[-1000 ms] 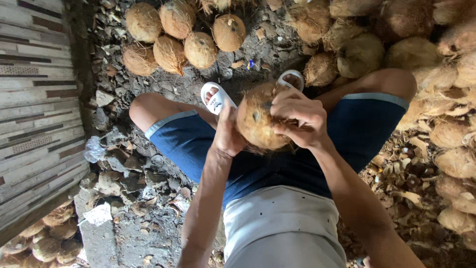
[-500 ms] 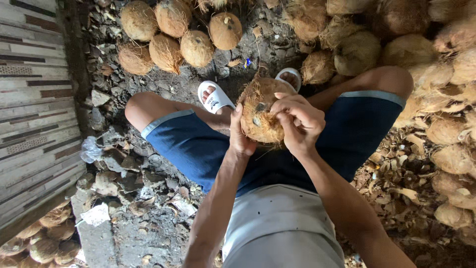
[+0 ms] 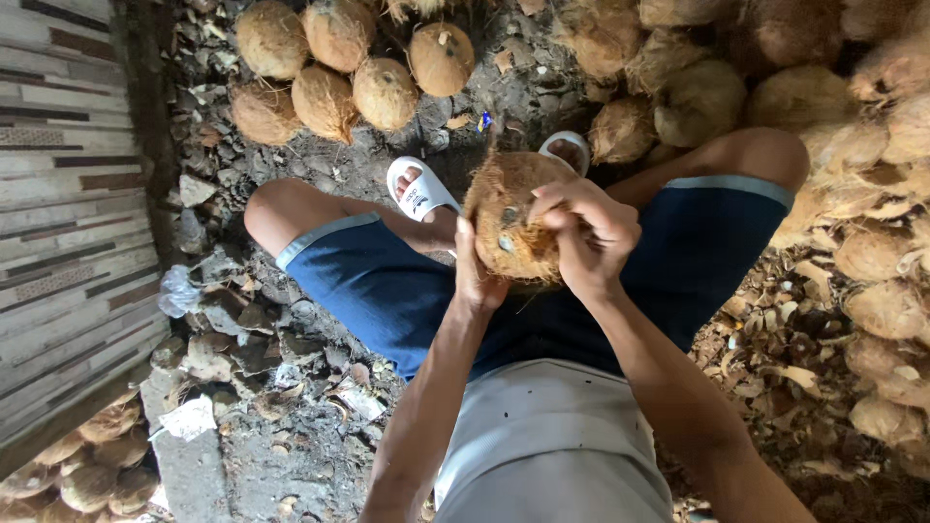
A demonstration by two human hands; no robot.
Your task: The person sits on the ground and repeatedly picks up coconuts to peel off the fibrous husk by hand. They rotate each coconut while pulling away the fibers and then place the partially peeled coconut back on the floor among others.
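The right hand (image 3: 588,235) has its grip closed on the coconut (image 3: 513,218), fingers curled over the nut's near right side and pinching into the fibre there. The left hand (image 3: 475,271) cups the coconut from below and to the left, palm pressed to the shell, thumb lying up along its flank, so both grips hold the same nut. The coconut sits above the person's lap, between the knees, just short of the two white sandals (image 3: 418,189) beyond it. It is round and tan-brown, coated in coarse, hairy fibre that frays into loose strands at the far top edge and hangs in wisps under the right hand; two small dark spots show on the face turned to the camera, near the left thumb. Around the coconut, the person's blue shorts (image 3: 387,281) spread to either side, and a grey shirt (image 3: 542,426) lies nearer the camera. Beyond the coconut, past the sandals, a cluster of husked coconuts (image 3: 339,68) rests on dark, rubble-strewn ground (image 3: 291,426). To the right of the coconut a large heap of paler, shaggier nuts (image 3: 852,145) rises, with torn husk scraps (image 3: 785,358) scattered at its foot. Far to the left of the coconut runs a striped tiled wall (image 3: 68,213), with more nuts (image 3: 87,465) at its base.
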